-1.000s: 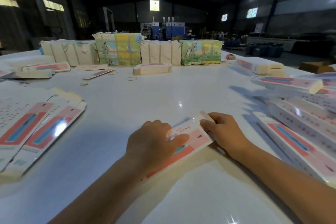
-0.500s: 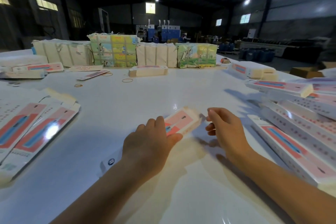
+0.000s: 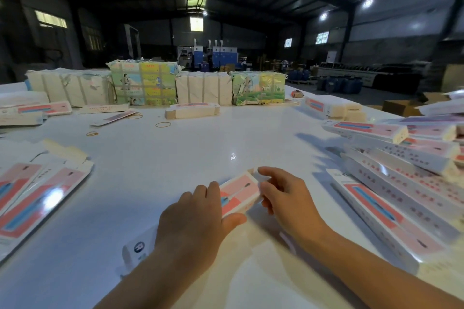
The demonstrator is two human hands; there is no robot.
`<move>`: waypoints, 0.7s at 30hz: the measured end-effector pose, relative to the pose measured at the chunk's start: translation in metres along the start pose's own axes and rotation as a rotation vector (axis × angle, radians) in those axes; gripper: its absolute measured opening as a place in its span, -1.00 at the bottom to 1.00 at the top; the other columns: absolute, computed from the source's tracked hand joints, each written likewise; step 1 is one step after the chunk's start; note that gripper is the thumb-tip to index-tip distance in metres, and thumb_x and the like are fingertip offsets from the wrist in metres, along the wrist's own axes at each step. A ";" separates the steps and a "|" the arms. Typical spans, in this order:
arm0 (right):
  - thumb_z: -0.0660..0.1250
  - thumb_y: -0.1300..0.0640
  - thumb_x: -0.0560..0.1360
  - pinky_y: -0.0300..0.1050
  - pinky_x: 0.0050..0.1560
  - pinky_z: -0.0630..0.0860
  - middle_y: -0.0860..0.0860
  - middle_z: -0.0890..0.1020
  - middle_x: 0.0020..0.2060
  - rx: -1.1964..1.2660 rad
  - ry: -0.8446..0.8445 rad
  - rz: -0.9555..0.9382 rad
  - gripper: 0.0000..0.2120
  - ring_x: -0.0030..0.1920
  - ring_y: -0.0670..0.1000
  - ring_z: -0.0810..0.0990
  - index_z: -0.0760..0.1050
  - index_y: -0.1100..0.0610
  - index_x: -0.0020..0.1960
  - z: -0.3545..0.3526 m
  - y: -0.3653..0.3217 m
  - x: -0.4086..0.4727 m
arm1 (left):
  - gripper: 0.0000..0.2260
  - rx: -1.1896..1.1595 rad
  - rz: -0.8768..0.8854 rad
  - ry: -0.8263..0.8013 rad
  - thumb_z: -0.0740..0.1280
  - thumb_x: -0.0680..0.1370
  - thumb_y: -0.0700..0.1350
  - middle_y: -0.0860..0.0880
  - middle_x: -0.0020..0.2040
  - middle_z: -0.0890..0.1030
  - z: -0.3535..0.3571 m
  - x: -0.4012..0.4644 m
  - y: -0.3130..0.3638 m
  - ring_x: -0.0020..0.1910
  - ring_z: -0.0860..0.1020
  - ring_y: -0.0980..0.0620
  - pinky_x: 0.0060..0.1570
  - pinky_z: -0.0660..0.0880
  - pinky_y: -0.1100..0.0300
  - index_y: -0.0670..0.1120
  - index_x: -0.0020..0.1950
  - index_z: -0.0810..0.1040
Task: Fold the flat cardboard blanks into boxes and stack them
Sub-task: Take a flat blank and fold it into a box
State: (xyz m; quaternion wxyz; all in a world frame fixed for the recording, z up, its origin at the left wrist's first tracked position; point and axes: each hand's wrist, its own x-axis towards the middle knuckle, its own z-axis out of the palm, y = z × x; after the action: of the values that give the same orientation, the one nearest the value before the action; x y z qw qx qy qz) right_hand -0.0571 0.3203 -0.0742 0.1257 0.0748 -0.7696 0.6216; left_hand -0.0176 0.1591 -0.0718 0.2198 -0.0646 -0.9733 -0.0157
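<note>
— Can you read anything on the box (image 3: 238, 192) being folded?

— No. Its white end carries a round dark logo, too blurred to make out.

— And the finished boxes (image 3: 391, 184) on the right?

— Rows of small red characters, illegible. The wrapped bundles (image 3: 144, 83) at the back show printed pictures and small writing, also unreadable.

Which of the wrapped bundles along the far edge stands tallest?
The green-and-yellow printed bundle, second from the left; its top rises above the plain white bundles beside it.
</note>
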 end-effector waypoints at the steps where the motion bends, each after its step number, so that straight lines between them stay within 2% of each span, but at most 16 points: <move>1: 0.19 0.31 0.55 -0.39 -0.41 0.38 -0.08 0.56 -0.37 0.005 -0.007 0.013 -0.72 -0.41 -0.21 0.50 0.52 0.04 0.15 0.001 0.001 0.000 | -0.42 0.014 0.000 0.001 -0.08 0.44 0.41 0.15 0.14 0.42 0.000 -0.001 0.001 -0.01 0.43 0.15 -0.25 0.30 0.30 0.10 0.32 0.14; 5: 0.16 0.28 0.57 -0.37 -0.31 0.37 -0.07 0.55 -0.23 -0.028 -0.040 0.054 -0.61 -0.27 -0.16 0.47 0.42 -0.03 0.32 0.002 0.003 0.001 | -0.43 0.065 0.008 -0.011 -0.06 0.46 0.41 0.13 0.12 0.41 0.000 -0.003 0.003 0.03 0.43 0.14 -0.25 0.25 0.26 0.09 0.33 0.14; 8: 0.20 0.24 0.56 -0.42 -0.14 0.38 -0.09 0.60 0.01 -0.138 -0.072 0.027 -0.64 -0.03 -0.10 0.54 0.46 0.04 0.33 0.002 0.004 0.002 | -0.42 0.084 0.018 -0.013 -0.06 0.46 0.41 0.13 0.13 0.41 0.000 -0.004 0.005 -0.03 0.39 0.13 -0.24 0.27 0.28 0.08 0.33 0.13; 9: 0.21 0.24 0.55 -0.44 -0.15 0.38 -0.11 0.62 -0.01 -0.144 -0.065 0.014 -0.70 -0.04 -0.12 0.55 0.53 0.06 0.24 0.002 0.004 0.002 | -0.42 0.080 0.015 -0.010 -0.05 0.46 0.41 0.13 0.13 0.41 -0.001 -0.005 0.006 -0.05 0.38 0.13 -0.24 0.28 0.29 0.08 0.33 0.13; 10: 0.21 0.24 0.54 -0.45 -0.22 0.38 -0.12 0.65 -0.11 -0.129 -0.056 0.008 -0.77 -0.15 -0.16 0.56 0.59 0.06 0.09 0.002 0.004 0.002 | -0.42 0.076 0.010 -0.006 -0.05 0.46 0.41 0.13 0.13 0.41 -0.001 -0.006 0.006 -0.07 0.36 0.13 -0.23 0.29 0.30 0.09 0.33 0.13; 12: 0.21 0.25 0.53 -0.42 -0.34 0.39 -0.09 0.66 -0.31 -0.125 -0.053 0.000 -0.78 -0.34 -0.16 0.54 0.60 0.09 -0.14 0.002 0.004 0.001 | -0.43 0.069 -0.001 -0.001 -0.05 0.46 0.40 0.13 0.13 0.41 -0.001 -0.007 0.007 -0.08 0.35 0.14 -0.23 0.29 0.30 0.09 0.33 0.13; 13: 0.20 0.26 0.53 -0.40 -0.34 0.41 -0.09 0.66 -0.32 -0.131 -0.055 -0.007 -0.77 -0.32 -0.14 0.56 0.60 0.09 -0.19 0.002 0.004 0.001 | -0.43 0.068 -0.001 -0.001 -0.05 0.47 0.40 0.13 0.13 0.41 -0.001 -0.007 0.007 -0.07 0.35 0.14 -0.23 0.29 0.30 0.09 0.34 0.12; 21: 0.13 0.30 0.56 -0.32 -0.13 0.41 0.02 0.63 -0.11 -0.290 -0.065 -0.084 -0.75 -0.10 -0.05 0.56 0.57 0.11 -0.07 0.005 0.004 0.001 | -0.42 0.108 0.012 -0.018 -0.05 0.49 0.39 0.09 0.11 0.40 0.002 -0.008 0.012 0.04 0.42 0.09 -0.20 0.31 0.24 0.04 0.35 0.13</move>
State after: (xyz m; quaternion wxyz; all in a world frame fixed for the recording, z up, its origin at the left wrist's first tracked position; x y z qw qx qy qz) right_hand -0.0595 0.3166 -0.0788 0.1360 0.1079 -0.8512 0.4952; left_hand -0.0096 0.1698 -0.0776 0.2145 -0.0586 -0.9742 0.0386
